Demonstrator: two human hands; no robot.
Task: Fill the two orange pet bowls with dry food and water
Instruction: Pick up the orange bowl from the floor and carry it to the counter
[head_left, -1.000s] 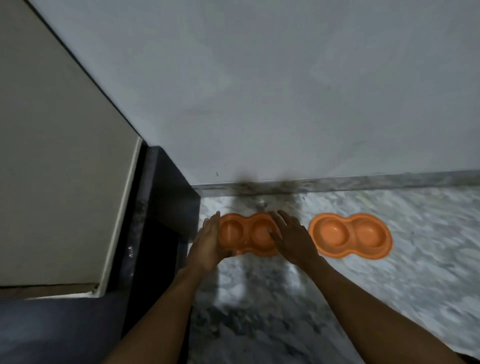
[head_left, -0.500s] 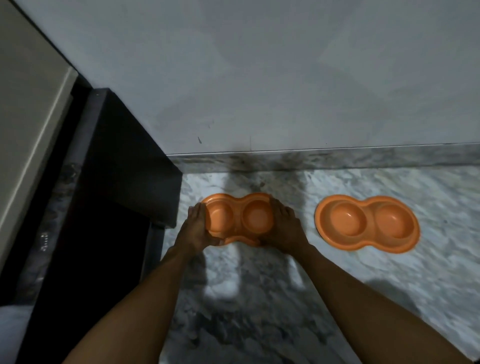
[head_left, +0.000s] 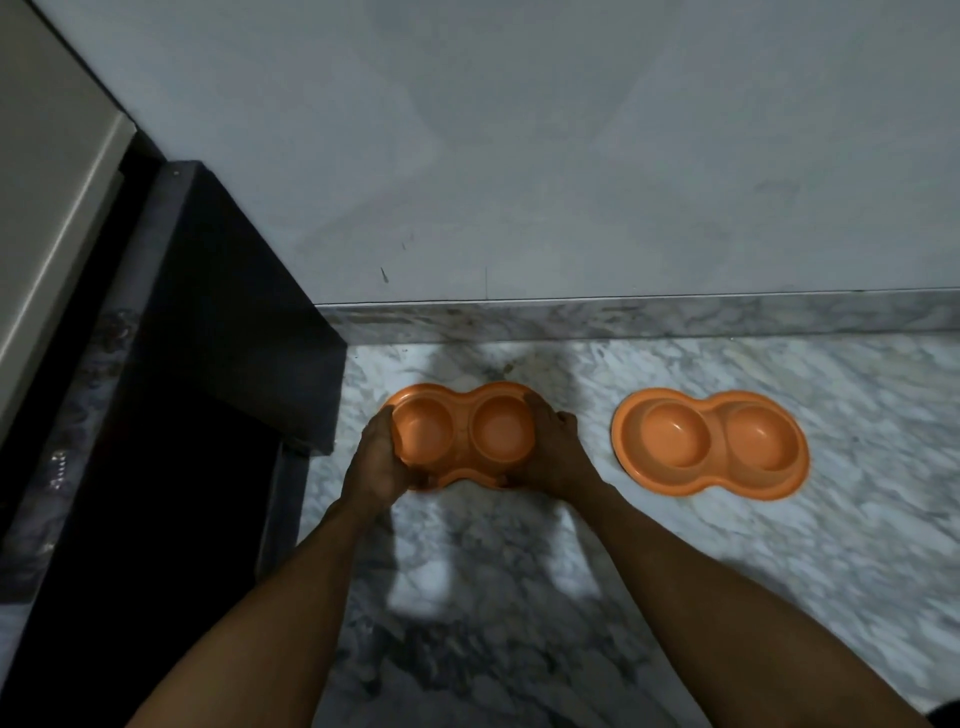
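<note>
The light is dim. Most fingers of both hands are hidden under or behind the ends of the held double bowl (head_left: 462, 436), so only the backs of the hands and the thumbs can be made out. It appears slightly tipped toward the camera, but I cannot tell whether it is lifted or touching the marble floor (head_left: 779, 571). Both forearms are cut off by the lower edge.

The left hand (head_left: 376, 462) curls round the bowl's left end, thumb over the rim. The right hand (head_left: 558, 457) clasps the right end the same way, and the arms reach forward and converge on it. Both wells show bare orange plastic.

The bowl sits close to the marble skirting (head_left: 623, 317) below the grey wall (head_left: 519, 156), just right of a black door frame (head_left: 208, 364). The second double bowl (head_left: 709, 441) lies flat on the floor to the right, apart from the hands.
</note>
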